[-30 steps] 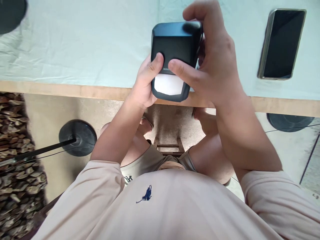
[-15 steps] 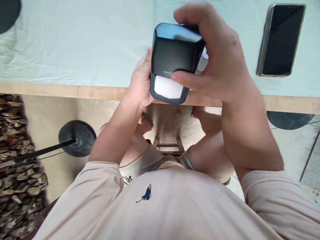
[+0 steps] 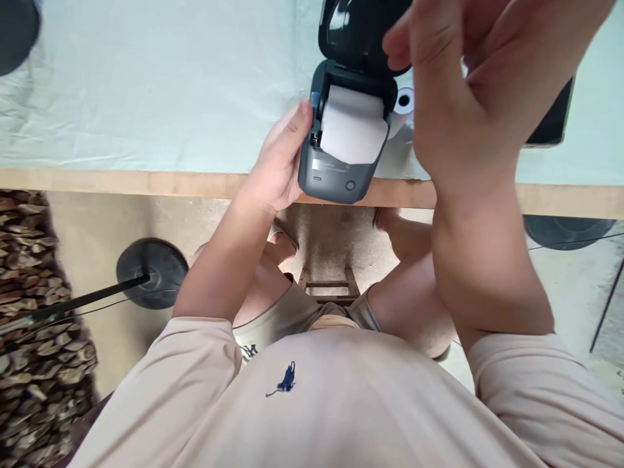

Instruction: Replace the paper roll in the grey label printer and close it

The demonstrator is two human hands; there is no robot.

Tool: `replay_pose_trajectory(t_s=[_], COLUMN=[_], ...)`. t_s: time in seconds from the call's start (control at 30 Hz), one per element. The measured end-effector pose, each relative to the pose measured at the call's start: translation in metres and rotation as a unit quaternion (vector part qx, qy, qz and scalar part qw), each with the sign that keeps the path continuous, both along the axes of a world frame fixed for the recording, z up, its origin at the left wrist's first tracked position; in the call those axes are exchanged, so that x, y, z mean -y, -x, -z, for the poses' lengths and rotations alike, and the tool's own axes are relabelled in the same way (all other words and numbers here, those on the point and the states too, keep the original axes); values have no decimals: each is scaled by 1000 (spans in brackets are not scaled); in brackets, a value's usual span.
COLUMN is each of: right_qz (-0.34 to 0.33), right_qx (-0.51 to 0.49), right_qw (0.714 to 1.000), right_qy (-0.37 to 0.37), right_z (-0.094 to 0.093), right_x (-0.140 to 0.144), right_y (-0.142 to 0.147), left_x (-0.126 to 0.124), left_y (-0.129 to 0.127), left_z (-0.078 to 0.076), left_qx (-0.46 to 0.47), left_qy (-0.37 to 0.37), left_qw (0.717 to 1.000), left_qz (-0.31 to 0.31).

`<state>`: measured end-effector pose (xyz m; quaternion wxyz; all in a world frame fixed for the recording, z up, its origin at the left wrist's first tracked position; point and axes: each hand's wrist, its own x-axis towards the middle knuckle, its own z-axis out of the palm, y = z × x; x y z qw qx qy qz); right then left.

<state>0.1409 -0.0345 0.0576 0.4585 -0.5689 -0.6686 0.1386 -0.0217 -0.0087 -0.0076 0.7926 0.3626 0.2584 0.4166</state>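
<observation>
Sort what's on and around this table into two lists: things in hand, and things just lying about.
In hand:
- small dark grey label printer, gripped by the left hand
- its black hinged lid, swung open, at the right hand
- white paper roll in the printer's bay

Lying about:
- spare white paper roll beside the printer
- black smartphone on the pale green tablecloth
- black round stand base on the floor
</observation>
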Motion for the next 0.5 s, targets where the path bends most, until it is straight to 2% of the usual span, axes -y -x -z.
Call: replay_pose_trajectory(t_s=[0.07,0.13,0.2,0.27,0.33,0.43,0.5], right_qz=[-12,-24,-11,1,9,22,-1], right_qx=[96,210,293,348,376,378,328], right_qw=[995,976,944,911,890,885,913], right_qy=[-15,55,150,220,259,269,243], right_z=[-2,-5,-7,-7,-6,-8,-11], right_x=[1,2,1,-1,-1,1,4], right_y=[0,1,3,6,10,14,9], left_x=[1,2,3,4,5,7,8], left_y=[-3,-4,-4,-4,-4,-4,-5], left_z=[-2,-2,-3,-4,-6,-9,-10], left_qx=[13,8,-14,-31,-33,-27,-17], left_qy=[-7,-6,-6,-17,-33,-41,-36], left_qw=[1000,1000,999,999,999,999,999], left_qz=[-3,-16,-29,-27,-20,-14,-23])
